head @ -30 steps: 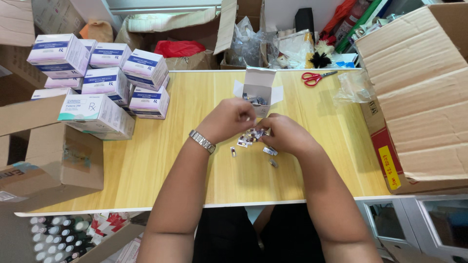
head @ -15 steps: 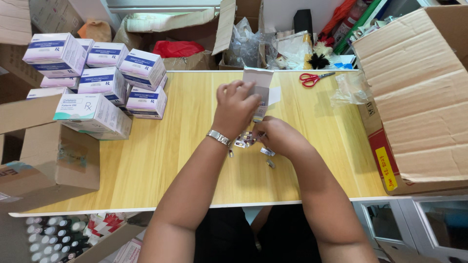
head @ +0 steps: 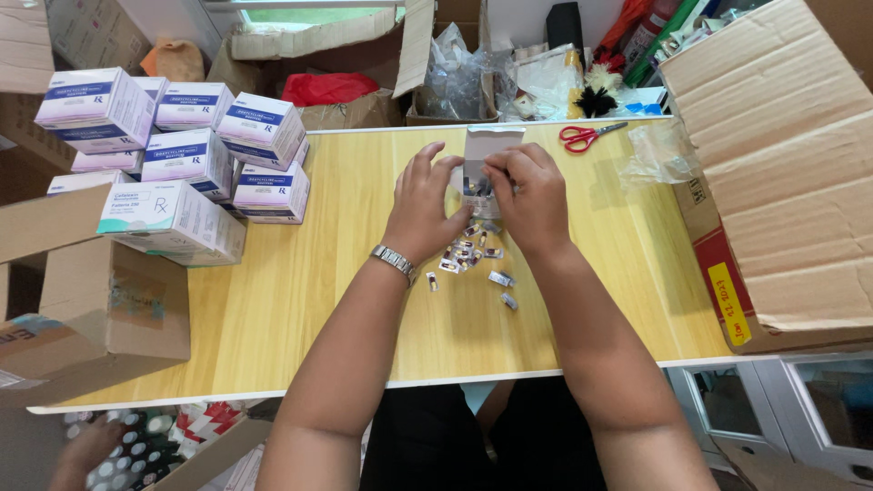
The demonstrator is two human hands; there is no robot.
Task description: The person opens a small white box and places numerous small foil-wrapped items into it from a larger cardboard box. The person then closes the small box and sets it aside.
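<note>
A small white carton (head: 492, 144) stands open on the yellow wooden table (head: 300, 291). Small vials show inside its mouth. My left hand (head: 424, 205), with a metal watch on the wrist, grips the carton's left side with spread fingers. My right hand (head: 533, 195) curls over the carton's open front. What its fingertips hold is hidden. A loose cluster of small labelled vials (head: 466, 255) lies on the table just below both hands. Two more vials (head: 504, 287) lie a little to the right.
White-and-blue medicine boxes (head: 218, 150) are stacked at the left, by an open cardboard box (head: 100, 291). A big cardboard box (head: 782, 173) fills the right. Red scissors (head: 587, 135) and a clear bag (head: 657, 156) lie at the back. Another person's hand (head: 86, 450) shows bottom left.
My right hand has risen from the pile of vials to the carton's opening. My left hand went from the pile to the carton's left side and stays there.
</note>
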